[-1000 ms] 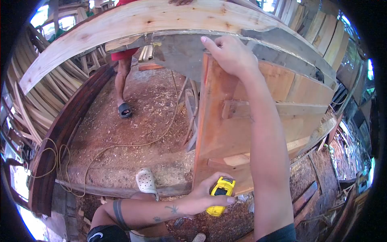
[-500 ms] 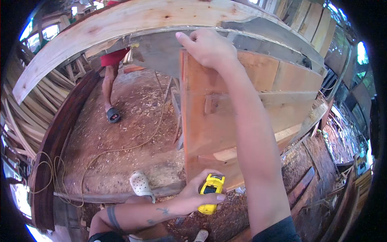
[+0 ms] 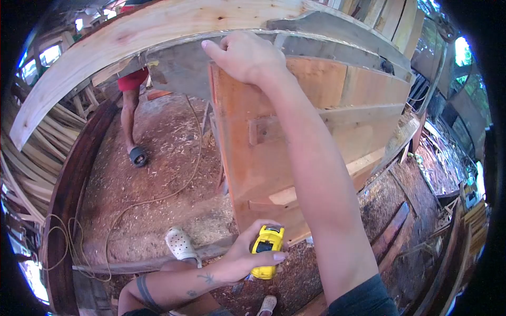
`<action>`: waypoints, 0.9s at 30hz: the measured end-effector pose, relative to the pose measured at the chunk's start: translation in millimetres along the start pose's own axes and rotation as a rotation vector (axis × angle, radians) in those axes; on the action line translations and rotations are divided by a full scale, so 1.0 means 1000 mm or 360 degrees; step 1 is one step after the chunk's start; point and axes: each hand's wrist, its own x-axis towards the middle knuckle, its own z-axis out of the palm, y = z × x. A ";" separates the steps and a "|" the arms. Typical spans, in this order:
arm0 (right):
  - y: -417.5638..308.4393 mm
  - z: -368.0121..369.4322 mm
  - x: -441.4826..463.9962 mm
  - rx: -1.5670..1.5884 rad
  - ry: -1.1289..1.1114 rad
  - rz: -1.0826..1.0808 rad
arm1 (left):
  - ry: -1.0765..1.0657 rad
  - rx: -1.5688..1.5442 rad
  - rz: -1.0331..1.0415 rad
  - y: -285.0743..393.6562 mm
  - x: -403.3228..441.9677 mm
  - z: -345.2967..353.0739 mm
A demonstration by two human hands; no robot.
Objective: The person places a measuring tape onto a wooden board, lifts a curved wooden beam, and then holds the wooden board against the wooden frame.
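My left hand is wrapped around a yellow tape measure, low in the middle of the view. No blade shows coming out of its case. My right hand reaches up to the upper left corner of an orange-brown wooden panel. Its thumb points left and its fingers are curled out of sight, so what they grip cannot be made out. Just above that hand runs a long curved pale board, with a grey plank beneath it.
Beyond the panel stands another person's leg in a dark sandal. A thin cord snakes across the shaving-strewn floor. A dark curved beam and stacked strips line the left; loose timber lies at right.
The view has shifted, so the panel and my right hand appear further left and slightly higher. Both hands keep their holds, and the tape measure stays in my left hand.
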 end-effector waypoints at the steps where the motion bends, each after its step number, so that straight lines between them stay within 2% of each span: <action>1: -0.001 -0.001 -0.001 -0.0004 -0.0006 0.0012 | 0.0000 -0.0004 -0.0006 0.001 -0.001 0.000; 8: 0.000 0.001 0.000 -0.0038 0.0020 0.0004 | -0.0002 -0.0001 0.0015 -0.001 0.000 0.001; 11: 0.001 0.002 0.003 -0.0009 -0.0019 0.0016 | 0.0005 0.0116 -0.0094 0.005 -0.001 0.001; 17: -0.002 -0.003 -0.002 -0.0040 -0.0008 0.0016 | -0.0016 -0.0036 0.0004 -0.002 0.000 0.001; 27: -0.002 -0.005 -0.005 -0.0018 0.0007 -0.0002 | -0.0032 -0.0049 -0.0044 0.001 0.001 0.001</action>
